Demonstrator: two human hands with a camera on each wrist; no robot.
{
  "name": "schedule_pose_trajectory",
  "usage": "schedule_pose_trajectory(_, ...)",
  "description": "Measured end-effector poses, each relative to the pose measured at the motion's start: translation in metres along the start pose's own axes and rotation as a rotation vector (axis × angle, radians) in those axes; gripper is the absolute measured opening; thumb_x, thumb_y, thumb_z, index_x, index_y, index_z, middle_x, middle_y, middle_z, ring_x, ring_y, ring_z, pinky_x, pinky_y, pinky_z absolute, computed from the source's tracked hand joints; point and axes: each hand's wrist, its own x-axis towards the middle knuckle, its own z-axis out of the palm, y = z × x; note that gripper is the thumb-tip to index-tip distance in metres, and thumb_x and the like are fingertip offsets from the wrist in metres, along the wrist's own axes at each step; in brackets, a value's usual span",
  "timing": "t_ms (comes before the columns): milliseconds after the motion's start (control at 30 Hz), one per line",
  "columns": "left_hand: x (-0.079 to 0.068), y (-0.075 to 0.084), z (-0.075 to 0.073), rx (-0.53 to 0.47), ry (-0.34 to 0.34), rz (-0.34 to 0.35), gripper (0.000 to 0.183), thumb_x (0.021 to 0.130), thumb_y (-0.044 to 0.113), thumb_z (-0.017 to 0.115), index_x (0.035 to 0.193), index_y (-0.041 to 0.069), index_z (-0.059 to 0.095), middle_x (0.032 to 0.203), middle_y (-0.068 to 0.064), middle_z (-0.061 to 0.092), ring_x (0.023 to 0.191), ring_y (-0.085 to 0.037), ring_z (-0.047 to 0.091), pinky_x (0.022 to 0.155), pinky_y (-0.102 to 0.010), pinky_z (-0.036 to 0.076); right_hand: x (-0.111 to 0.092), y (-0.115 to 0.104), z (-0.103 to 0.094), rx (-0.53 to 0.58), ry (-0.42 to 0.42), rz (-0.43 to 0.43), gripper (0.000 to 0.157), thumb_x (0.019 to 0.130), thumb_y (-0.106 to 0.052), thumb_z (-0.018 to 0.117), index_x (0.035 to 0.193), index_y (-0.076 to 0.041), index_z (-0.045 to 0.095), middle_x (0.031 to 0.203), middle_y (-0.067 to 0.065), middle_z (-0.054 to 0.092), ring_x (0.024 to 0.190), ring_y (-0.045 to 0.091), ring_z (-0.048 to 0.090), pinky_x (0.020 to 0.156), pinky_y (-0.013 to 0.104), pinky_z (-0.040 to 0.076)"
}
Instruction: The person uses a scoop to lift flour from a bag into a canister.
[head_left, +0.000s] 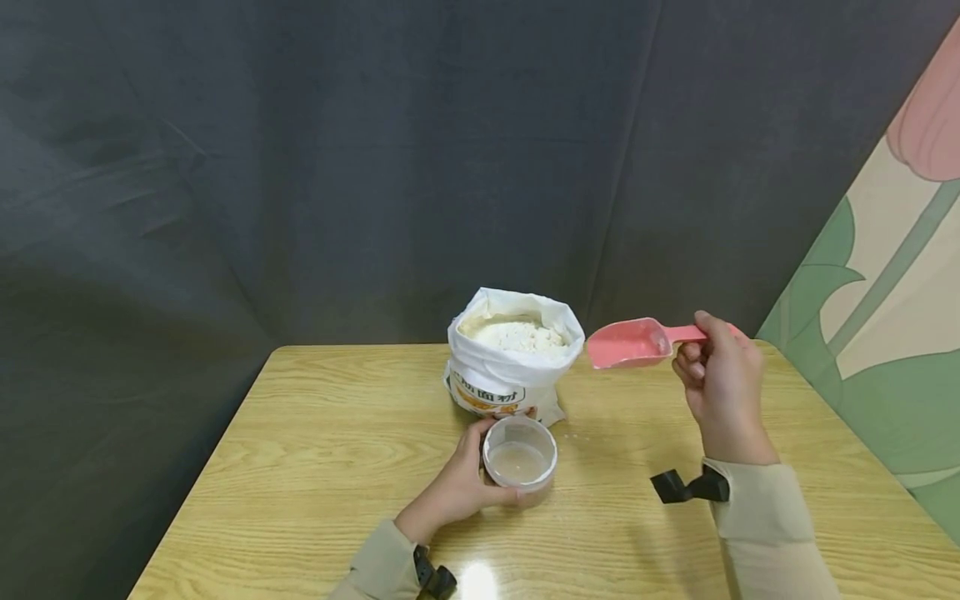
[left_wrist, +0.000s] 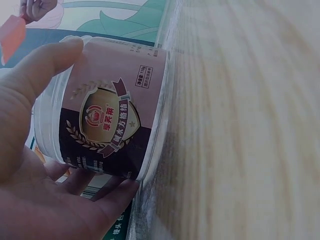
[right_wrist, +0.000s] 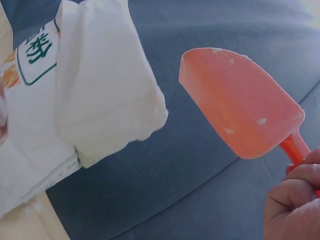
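Observation:
My right hand [head_left: 723, 379] grips the handle of a pink scoop [head_left: 630, 343], held above the table to the right of the flour bag. Traces of white powder cling to the scoop [right_wrist: 240, 105] in the right wrist view. My left hand [head_left: 461, 483] curls round a clear round plastic tub [head_left: 520, 454] standing on the table. A pale layer shows in the tub's bottom, and the left wrist view reveals a printed label [left_wrist: 107, 112] on its side. Just behind the tub stands a white flour bag [head_left: 510, 367], top rolled down, with white flour [head_left: 521, 335] inside.
The wooden table [head_left: 337, 433] carries a few white specks near the bag. A dark curtain [head_left: 420, 167] hangs behind its far edge. At the right is a wall [head_left: 885, 333] painted with a pink flower and green leaves.

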Motion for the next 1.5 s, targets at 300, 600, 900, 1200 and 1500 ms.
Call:
schedule_pose_trajectory(300,0.000,-0.001,-0.002,0.061,0.012,0.027,0.103,0.074,0.021,0.093,0.152,0.007,0.027,0.153,-0.015,0.032,0.142,-0.031,0.037,0.115,-0.053,0.029,0.002,0.000,0.021,-0.056,0.022,-0.015,0.032,0.098,-0.019,0.069,0.073,-0.004,0.055,0.056,0.005,0.055,0.041,0.013,0.038,0.041,0.021,0.033)
schedule_pose_trajectory(600,-0.001,0.002,-0.001,0.058,0.019,0.009,0.104,0.073,0.021,0.093,0.152,0.006,0.027,0.153,-0.017,0.032,0.142,-0.033,0.036,0.116,-0.053,0.029,0.004,0.005,0.035,-0.155,0.064,-0.047,0.029,0.094,-0.024,0.075,0.080,-0.003,0.061,0.063,0.005,0.060,0.046,0.012,0.048,0.046,0.016,0.044)
schedule_pose_trajectory(900,-0.001,0.001,0.000,0.060,0.019,-0.002,0.104,0.074,0.023,0.093,0.152,0.008,0.027,0.153,-0.016,0.032,0.142,-0.032,0.036,0.115,-0.053,0.030,0.004,0.011,0.044,-0.277,0.044,-0.096,0.027,0.097,-0.024,0.071,0.086,-0.002,0.059,0.065,0.005,0.060,0.050,0.012,0.051,0.049,0.016,0.046)
schedule_pose_trajectory(1200,-0.001,0.000,0.000,0.001,0.008,-0.003,0.100,0.076,0.016,0.092,0.152,0.008,0.026,0.149,-0.015,0.032,0.140,-0.031,0.038,0.114,-0.049,0.034,0.006,0.019,0.051,-0.430,0.025,-0.186,0.026,0.098,-0.021,0.070,0.082,-0.002,0.061,0.062,0.004,0.061,0.049,0.010,0.052,0.049,0.014,0.046)
schedule_pose_trajectory(1500,0.000,0.000,0.001,-0.024,0.000,-0.001,0.100,0.076,0.014,0.091,0.152,0.007,0.025,0.150,-0.016,0.030,0.141,-0.032,0.037,0.114,-0.050,0.034,0.008,0.025,0.053,-0.631,-0.005,-0.270,0.028,0.099,-0.025,0.066,0.081,-0.005,0.061,0.063,0.002,0.060,0.051,0.012,0.049,0.047,0.018,0.042)
